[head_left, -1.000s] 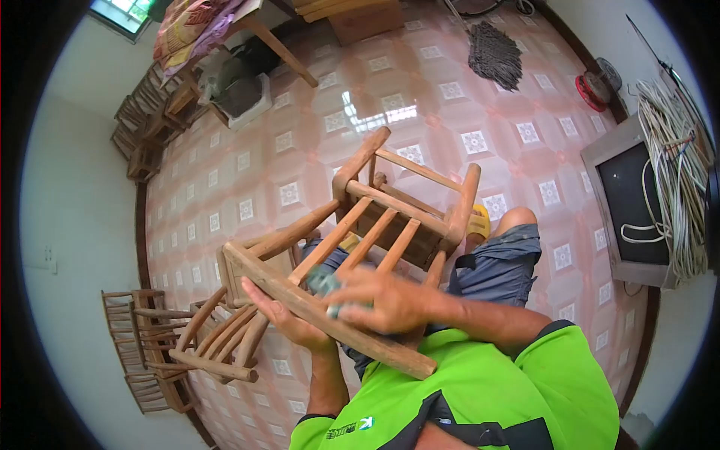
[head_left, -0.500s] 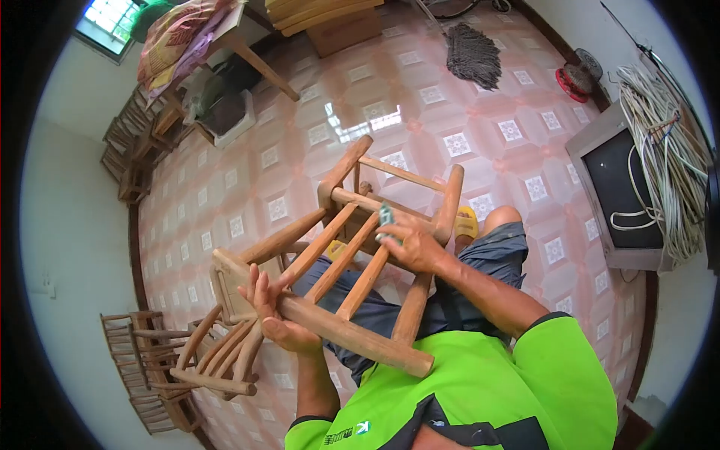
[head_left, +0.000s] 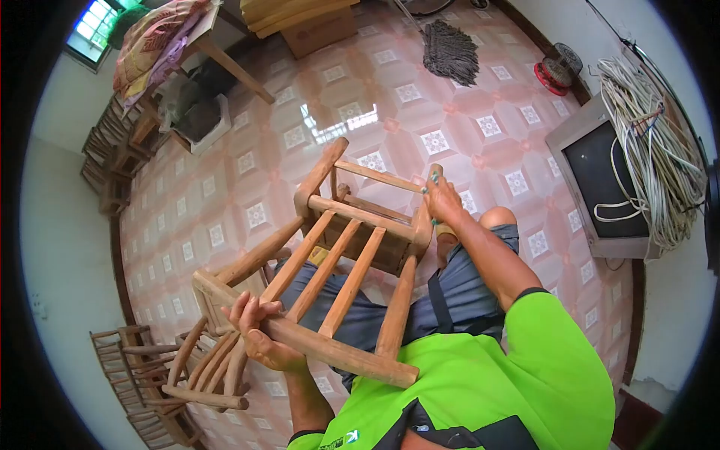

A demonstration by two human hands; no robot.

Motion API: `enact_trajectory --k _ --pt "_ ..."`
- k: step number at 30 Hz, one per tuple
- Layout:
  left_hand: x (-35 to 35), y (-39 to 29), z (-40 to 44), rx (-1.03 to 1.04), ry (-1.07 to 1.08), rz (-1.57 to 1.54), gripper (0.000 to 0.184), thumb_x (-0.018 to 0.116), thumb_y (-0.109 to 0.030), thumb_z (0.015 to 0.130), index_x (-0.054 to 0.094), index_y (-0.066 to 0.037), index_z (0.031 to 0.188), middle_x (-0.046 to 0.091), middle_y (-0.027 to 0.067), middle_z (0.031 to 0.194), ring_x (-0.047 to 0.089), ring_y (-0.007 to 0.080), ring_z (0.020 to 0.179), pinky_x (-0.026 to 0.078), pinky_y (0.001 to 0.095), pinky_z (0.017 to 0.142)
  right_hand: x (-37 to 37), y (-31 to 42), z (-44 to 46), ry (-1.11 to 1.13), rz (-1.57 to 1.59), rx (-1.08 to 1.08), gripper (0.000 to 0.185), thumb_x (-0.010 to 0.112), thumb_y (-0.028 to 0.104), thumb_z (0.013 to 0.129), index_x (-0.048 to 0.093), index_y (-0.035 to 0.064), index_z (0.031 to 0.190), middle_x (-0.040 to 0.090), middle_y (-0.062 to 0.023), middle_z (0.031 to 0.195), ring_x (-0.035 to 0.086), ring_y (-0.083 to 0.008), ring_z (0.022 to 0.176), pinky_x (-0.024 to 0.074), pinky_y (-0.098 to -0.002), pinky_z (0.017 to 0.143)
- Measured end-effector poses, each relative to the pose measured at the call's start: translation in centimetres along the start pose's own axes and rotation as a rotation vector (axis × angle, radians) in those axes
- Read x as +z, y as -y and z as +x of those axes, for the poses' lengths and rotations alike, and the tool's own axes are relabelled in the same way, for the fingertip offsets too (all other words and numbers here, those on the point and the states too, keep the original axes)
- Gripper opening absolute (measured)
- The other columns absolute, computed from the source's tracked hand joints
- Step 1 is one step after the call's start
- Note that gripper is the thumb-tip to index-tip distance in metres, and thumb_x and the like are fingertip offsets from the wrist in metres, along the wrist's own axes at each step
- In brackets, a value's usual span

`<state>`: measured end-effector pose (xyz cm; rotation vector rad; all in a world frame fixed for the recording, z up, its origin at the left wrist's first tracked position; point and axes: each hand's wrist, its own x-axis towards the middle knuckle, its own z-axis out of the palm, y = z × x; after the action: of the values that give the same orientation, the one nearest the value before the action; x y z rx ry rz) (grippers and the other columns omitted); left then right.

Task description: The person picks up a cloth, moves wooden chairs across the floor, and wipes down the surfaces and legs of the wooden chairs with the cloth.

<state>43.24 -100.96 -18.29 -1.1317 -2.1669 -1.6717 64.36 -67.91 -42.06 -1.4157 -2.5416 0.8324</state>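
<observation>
A small wooden chair lies tipped across my lap, its slatted back towards me and its legs pointing away. My left hand is wrapped round the thick top rail of the backrest, near its left end. Out at the chair's far right leg, my right hand holds a greenish cloth against the wood. Most of the cloth is hidden by the fingers.
More wooden chairs stand at the lower left and upper left. An old television with coiled cable is at the right. A mop head, a table and a box lie farther off.
My right hand has moved with the cloth from the backrest rail and slats out to the far right leg. My left hand has stayed on the top rail, its fingers now curled round it.
</observation>
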Motion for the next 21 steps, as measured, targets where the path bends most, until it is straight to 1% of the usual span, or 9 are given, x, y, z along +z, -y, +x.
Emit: enact_trajectory --k 1,5,7,10,14,17,18,19,21 --pt "-0.1 0.0 0.0 0.005 0.003 0.005 0.059 0.024 -0.037 0.106 0.064 0.004 0.122 0.069 0.012 0.082 0.06 0.0244 0.12 0.002 0.0505 0.128 0.2 -0.7 0.6 -0.008 0.0 0.137 0.031 0.064 0.021 0.091 0.062 0.0052 0.117 0.054 -0.0251 0.127 0.057 -0.0501 0.114 0.0507 -0.0554 0.095" --pt "0.1 0.0 0.1 0.037 -0.016 0.001 0.058 0.025 -0.035 0.106 0.064 0.005 0.12 0.068 0.0104 0.078 0.058 0.0256 0.123 0.002 0.0514 0.128 1.2 0.5 -0.1 -0.038 0.065 0.172 0.03 0.065 0.02 0.089 0.062 0.0045 0.115 0.054 -0.0252 0.127 0.055 -0.0509 0.112 0.0502 -0.0567 0.095" --pt "0.2 0.1 0.2 0.036 -0.016 -0.001 0.057 0.025 -0.035 0.106 0.065 0.004 0.12 0.067 0.0101 0.077 0.057 0.0259 0.124 0.002 0.0515 0.128 1.0 2.6 -3.4 -0.027 -0.033 -0.061 0.032 0.066 0.016 0.086 0.063 0.006 0.116 0.055 -0.0246 0.125 0.055 -0.0479 0.107 0.0486 -0.0564 0.093" --pt "0.2 0.0 0.1 0.027 -0.016 -0.001 0.056 0.025 -0.034 0.106 0.065 0.004 0.119 0.067 0.0097 0.077 0.056 0.0264 0.125 0.002 0.0517 0.128 1.0 5.1 -7.6 -0.118 0.03 -0.17 0.034 0.067 0.013 0.084 0.063 0.0062 0.117 0.055 -0.024 0.123 0.053 -0.0446 0.104 0.0464 -0.0542 0.092" --pt "0.4 0.2 0.2 0.008 -0.014 -0.056 0.056 0.026 -0.034 0.107 0.065 0.004 0.117 0.067 0.0096 0.077 0.056 0.0267 0.125 0.002 0.0515 0.128 3.0 8.4 -8.3 -0.165 0.205 -0.253 0.034 0.068 0.014 0.084 0.064 0.0068 0.117 0.057 -0.0222 0.114 0.052 -0.0422 0.103 0.0439 -0.0515 0.093" --pt "1.1 -0.4 0.9 0.016 -0.044 -0.052 0.051 0.032 -0.035 0.104 0.067 0.002 0.112 0.065 0.0052 0.07 0.051 0.0275 0.131 0.0 0.0531 0.127 3.7 10.9 -7.5 -0.252 0.264 -0.296 0.036 0.06 0.013 0.088 0.063 0.0071 0.123 0.056 -0.0201 0.113 0.052 -0.0402 0.102 0.0439 -0.0485 0.094" --pt "1.3 -0.6 1.1 0.021 -0.043 -0.052 0.051 0.032 -0.035 0.104 0.067 0.002 0.112 0.065 0.0052 0.07 0.051 0.0275 0.131 0.0 0.0531 0.127 3.5 11.0 -7.6 -0.218 0.252 -0.249 0.038 0.057 0.015 0.091 0.061 0.0057 0.127 0.055 -0.0194 0.111 0.053 -0.0384 0.104 0.0441 -0.0449 0.096" --pt "1.3 -0.7 1.3 0.029 -0.035 -0.051 0.051 0.032 -0.034 0.104 0.067 0.002 0.112 0.065 0.0051 0.07 0.051 0.0275 0.131 0.0 0.053 0.126 3.4 11.2 -7.8 -0.221 0.254 -0.25 0.038 0.057 0.015 0.091 0.061 0.0057 0.127 0.055 -0.0194 0.111 0.053 -0.0384 0.104 0.0441 -0.0449 0.096" --pt "1.6 -1.0 1.6 0.029 -0.032 -0.044 0.05 0.033 -0.033 0.104 0.068 0.002 0.111 0.065 0.005 0.07 0.051 0.0274 0.13 0.0 0.0529 0.126 2.7 11.8 -8.9 -0.095 0.694 -0.182 0.041 0.058 0.017 0.092 0.06 0.0039 0.131 0.054 -0.0195 0.113 0.055 -0.0362 0.109 0.0445 -0.0406 0.099"
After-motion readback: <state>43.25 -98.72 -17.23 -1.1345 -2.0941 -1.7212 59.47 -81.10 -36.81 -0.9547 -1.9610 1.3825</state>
